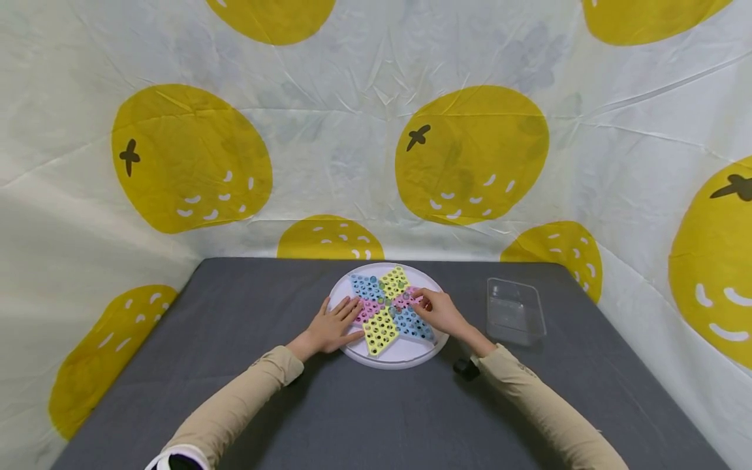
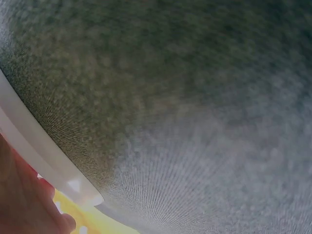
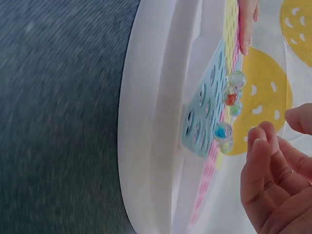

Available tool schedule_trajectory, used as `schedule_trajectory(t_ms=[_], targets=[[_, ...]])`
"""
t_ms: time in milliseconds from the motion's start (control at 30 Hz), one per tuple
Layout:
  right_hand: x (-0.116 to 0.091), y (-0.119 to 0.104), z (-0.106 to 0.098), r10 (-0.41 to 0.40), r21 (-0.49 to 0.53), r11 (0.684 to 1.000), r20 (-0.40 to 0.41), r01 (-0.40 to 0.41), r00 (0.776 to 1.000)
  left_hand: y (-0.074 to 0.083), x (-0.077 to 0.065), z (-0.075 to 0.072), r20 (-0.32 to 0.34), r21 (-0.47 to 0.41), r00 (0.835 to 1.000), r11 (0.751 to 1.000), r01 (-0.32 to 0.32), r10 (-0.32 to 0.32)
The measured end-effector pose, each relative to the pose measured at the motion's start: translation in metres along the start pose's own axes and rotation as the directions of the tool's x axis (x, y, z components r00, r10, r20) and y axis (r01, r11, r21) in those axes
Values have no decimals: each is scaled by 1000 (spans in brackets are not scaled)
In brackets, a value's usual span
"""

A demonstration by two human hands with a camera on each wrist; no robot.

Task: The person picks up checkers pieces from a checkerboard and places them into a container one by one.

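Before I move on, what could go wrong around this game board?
The right hand is poised close to the transparent marbles, so a fingertip might knock one out of place. The left hand lies over the left side of the star-shaped Chinese checkers board; a push there could shift it and jostle them.

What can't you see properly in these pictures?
Right wrist view: whether the right hand pinches anything; its own fingers may hide it.
Head view: how many marbles; they are too small.
Head view: part of the star board, covered by the left hand.
Left wrist view: most of that hand, cut off bottom left.
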State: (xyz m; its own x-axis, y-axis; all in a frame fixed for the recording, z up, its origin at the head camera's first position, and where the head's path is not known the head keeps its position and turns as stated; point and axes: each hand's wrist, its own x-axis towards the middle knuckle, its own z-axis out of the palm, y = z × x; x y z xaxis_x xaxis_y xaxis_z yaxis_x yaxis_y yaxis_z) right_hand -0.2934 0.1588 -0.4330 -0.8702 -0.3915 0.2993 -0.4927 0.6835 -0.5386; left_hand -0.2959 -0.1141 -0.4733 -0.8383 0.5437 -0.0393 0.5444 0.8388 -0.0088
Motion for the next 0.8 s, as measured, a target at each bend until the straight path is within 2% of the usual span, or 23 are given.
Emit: schedule_trajectory(t_ms=[167,333,600,800], targets=[[4,0,3,96,127,987,37,-100,995,-1,0,1,-3,26,1000,1000,-6,6],[8,3,7,190,226,951,113,-212,975,-1,1,1,-11,32,1000,999,-11,12],[13,9,16,333,294,879,188,-376,924,1,-1,-1,2,49,1000,999,1,-1],[17,13,22,440,357,796,212,-488,873,1,-1,1,5,52,1000,999,-4,3]])
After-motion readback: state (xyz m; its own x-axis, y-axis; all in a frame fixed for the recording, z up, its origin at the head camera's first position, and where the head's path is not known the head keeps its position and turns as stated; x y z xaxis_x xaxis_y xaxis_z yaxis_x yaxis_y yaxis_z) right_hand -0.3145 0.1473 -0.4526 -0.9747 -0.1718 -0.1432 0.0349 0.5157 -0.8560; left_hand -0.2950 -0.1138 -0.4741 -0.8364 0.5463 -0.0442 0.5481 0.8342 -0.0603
